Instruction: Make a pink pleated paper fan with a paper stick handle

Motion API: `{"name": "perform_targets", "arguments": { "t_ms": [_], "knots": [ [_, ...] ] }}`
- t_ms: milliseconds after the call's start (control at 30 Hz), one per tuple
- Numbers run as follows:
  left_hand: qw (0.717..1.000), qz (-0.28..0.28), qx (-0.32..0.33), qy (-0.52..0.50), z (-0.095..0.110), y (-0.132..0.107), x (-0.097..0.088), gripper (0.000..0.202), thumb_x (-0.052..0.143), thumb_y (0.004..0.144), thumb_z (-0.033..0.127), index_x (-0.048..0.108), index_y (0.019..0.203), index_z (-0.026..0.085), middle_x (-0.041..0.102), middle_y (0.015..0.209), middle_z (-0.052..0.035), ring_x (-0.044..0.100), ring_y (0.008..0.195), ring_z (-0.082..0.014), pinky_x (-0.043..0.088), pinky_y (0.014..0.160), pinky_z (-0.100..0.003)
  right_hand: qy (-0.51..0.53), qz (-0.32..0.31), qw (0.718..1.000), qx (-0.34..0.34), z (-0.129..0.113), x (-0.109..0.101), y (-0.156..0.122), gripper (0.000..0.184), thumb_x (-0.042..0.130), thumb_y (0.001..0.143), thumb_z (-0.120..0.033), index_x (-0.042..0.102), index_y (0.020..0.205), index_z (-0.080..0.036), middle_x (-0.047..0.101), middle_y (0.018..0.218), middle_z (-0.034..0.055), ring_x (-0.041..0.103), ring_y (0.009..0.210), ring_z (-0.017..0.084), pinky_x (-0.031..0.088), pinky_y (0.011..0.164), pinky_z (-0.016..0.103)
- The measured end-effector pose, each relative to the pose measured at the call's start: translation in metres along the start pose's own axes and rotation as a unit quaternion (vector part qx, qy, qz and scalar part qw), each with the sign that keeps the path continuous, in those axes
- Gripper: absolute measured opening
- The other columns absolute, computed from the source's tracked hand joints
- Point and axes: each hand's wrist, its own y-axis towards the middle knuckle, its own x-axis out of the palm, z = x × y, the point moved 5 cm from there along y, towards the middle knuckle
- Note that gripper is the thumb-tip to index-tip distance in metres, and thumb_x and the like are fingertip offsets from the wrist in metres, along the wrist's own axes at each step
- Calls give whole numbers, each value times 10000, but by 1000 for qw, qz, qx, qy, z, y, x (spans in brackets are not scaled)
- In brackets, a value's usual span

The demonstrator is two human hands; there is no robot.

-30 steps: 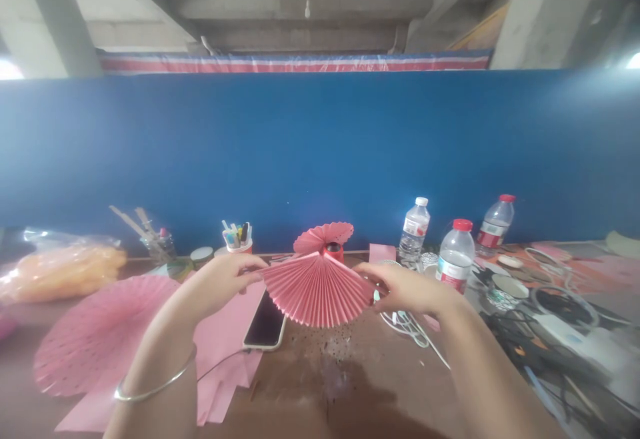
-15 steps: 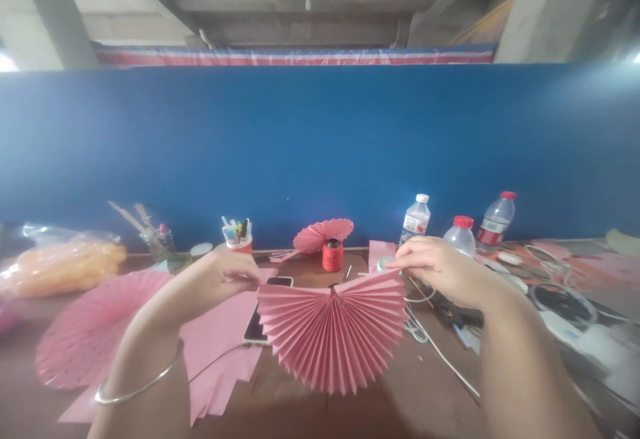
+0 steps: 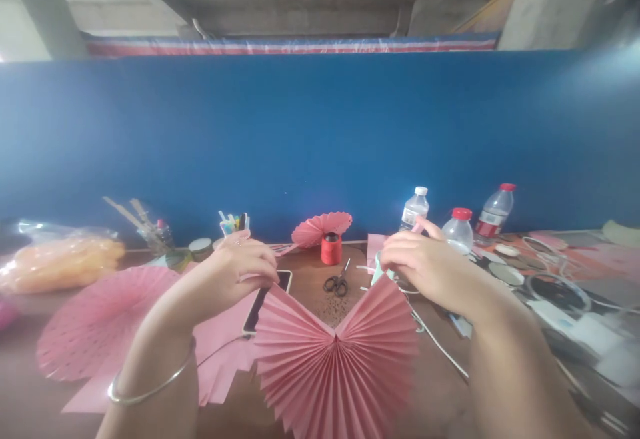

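From afar, I hold a pleated pink paper fan point(image 3: 336, 385) spread over the desk point(image 3: 306, 292), left hand point(image 3: 240, 264) and right hand point(image 3: 425, 259) each pinching an upper corner in the fingers. Opening the folds seems the step in hand; the next move, I judge, calls for even tension. Beyond, black-handled scissors point(image 3: 337, 279) lie before a red thread spool point(image 3: 331, 251).

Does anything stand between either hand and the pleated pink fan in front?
Nothing visible does: the left hand and right hand each hold an upper corner of the pink fan. The scissors lie beyond it.
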Motion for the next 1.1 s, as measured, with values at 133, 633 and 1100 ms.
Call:
{"name": "perform_targets", "arguments": {
  "t_ms": [133,633,1100],
  "knots": [
    [1000,1,22,6,9,7,5,275,431,831,206,675,736,288,637,917,14,499,1022,-173,151,1049,-436,-21,20,999,-26,-9,2,3,300,417,783,-49,624,759,-265,616,978,-14,493,1026,178,110,1015,490],
    [996,16,88,21,32,33,32,179,534,770,150,651,716,273,470,1222,29,260,1258,-231,-56,1047,-525,-7,-2,995,-103,-35,25,21,226,512,797,-97,660,740,-258,581,1058,-4,401,1120,211,35,1023,532],
    [992,18,128,5,40,42,44,108,581,763,185,662,718,241,410,1309,-1,202,1300,-252,66,1065,-503,31,53,991,-118,-42,41,34,176,469,876,-235,537,1034,-199,628,980,49,529,956,166,128,1024,451]
  ]
}}
